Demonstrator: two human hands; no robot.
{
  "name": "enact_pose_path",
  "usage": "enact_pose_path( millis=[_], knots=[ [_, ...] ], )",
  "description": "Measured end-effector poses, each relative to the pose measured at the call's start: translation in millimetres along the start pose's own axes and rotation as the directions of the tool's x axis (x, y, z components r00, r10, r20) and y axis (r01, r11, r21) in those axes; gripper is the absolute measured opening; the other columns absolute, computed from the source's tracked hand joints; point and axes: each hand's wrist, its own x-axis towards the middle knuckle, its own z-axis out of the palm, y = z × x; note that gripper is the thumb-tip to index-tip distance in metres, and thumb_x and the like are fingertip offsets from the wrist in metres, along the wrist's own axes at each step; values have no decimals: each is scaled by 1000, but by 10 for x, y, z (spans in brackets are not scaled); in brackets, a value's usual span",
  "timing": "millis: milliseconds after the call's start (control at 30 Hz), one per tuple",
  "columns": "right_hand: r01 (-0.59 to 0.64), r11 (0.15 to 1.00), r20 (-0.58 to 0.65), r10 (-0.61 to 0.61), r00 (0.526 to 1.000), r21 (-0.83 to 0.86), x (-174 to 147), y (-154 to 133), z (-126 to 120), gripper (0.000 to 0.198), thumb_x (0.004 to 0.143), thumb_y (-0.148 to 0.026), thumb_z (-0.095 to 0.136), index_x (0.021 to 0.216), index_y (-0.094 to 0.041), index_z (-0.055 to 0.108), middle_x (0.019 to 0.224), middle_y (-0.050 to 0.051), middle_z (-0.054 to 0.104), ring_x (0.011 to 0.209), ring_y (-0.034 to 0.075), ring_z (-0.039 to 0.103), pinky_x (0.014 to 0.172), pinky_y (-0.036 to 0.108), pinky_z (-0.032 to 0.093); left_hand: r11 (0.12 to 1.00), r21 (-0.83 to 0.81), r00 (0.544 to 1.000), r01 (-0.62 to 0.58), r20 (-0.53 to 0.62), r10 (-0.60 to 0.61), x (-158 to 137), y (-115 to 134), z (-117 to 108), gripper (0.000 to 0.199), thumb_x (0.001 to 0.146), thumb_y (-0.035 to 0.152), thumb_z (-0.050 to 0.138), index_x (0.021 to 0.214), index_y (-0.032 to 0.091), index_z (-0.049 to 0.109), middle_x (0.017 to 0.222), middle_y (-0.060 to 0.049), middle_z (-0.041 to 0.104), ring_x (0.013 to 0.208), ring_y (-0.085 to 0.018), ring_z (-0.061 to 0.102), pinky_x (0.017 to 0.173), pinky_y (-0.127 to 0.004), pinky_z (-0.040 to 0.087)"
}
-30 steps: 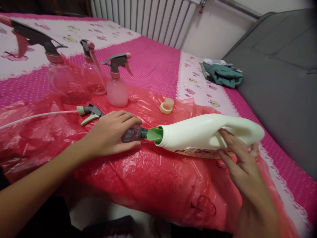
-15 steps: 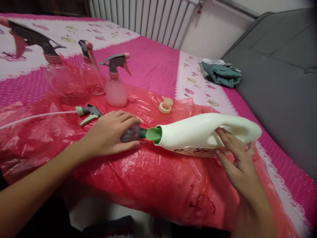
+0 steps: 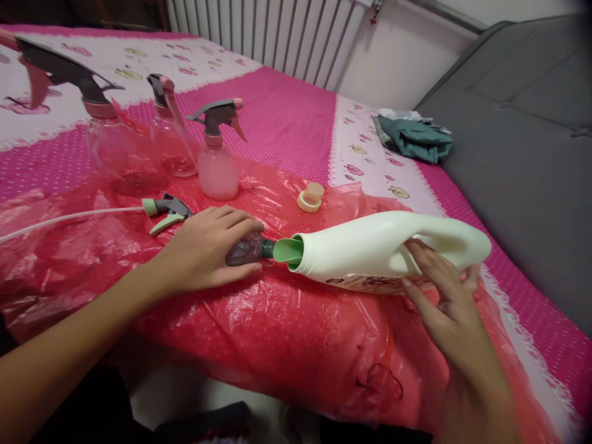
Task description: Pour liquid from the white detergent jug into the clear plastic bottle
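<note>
My left hand (image 3: 217, 246) is wrapped round a small clear bottle (image 3: 245, 249), whose dark green neck points right. Tipped on its side, a large cream-coloured jug (image 3: 365, 246) has its green pouring spout (image 3: 287, 251) right at that neck. Whether spout and neck touch, I cannot tell. My right hand (image 3: 444, 290) grips the jug by its handle and lower side; some of its fingers are hidden behind the jug. Left of my left hand lies a grey and green spray trigger (image 3: 170, 211) with a long white tube. Beyond the jug's mouth sits a yellowish cap (image 3: 311, 198).
A crumpled red plastic sheet (image 3: 296, 345) covers the near part of the pink bedspread (image 3: 282, 117). Three spray bottles stand at the back left, the nearest holding cloudy liquid (image 3: 219, 172). Folded clothes (image 3: 414, 137) lie by the grey headboard (image 3: 522, 123). A radiator (image 3: 268, 37) is behind.
Almost nothing differs. The jug and my right hand sit very slightly further right, while my left hand keeps the bottle in place.
</note>
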Motion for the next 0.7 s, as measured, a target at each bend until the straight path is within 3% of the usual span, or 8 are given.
enact_pose_path(
  millis=[333,533,700],
  knots=[
    [-17,1000,1,17,1000,0,-7,20,-2,44,108,-40,51,150,-35,61,156,6,56,148,34,49,126,70,-3,1000,1,1000,3,14,-3,0,1,-8,48,97,62,60,124,22,65,118,-11,75,105,-33,69,90,-45,49],
    [-16,995,-12,15,1000,-103,1,-117,39,57,109,-63,47,149,-25,60,151,14,58,145,39,48,125,72,1,1000,-3,1000,12,21,-12,-8,3,-7,45,97,61,60,122,24,64,118,-11,75,106,-32,69,90,-44,49],
    [10,961,-46,-24,999,-277,69,-301,192,88,96,-91,40,143,-19,60,146,23,54,141,49,46,119,80,7,1000,0,1000,-1,22,1,-12,8,-5,45,98,59,60,123,22,63,119,-12,74,106,-33,68,89,-45,49]
  ],
)
